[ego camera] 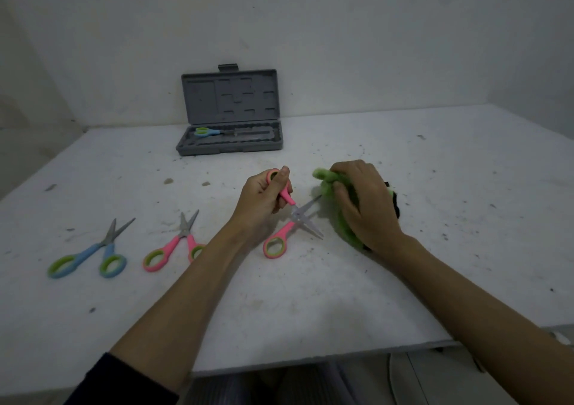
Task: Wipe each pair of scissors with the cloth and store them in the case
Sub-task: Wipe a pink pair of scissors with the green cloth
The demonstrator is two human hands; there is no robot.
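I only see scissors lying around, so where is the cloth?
The green cloth is right of centre on the table, gripped by the right hand, beside the open pink scissors.

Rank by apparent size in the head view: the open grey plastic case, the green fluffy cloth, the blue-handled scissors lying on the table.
1. Grey plastic case, though farthest away.
2-3. Green fluffy cloth, partly hidden by the right hand, and blue-handled scissors: too close to rank.

Pink scissors (295, 215) blades spread, beside bunched green cloth (341, 215); grey case (231, 119) open, holding blue scissors (207, 131).

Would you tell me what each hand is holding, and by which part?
Left hand holds pink scissors by one handle; right hand grips the cloth.
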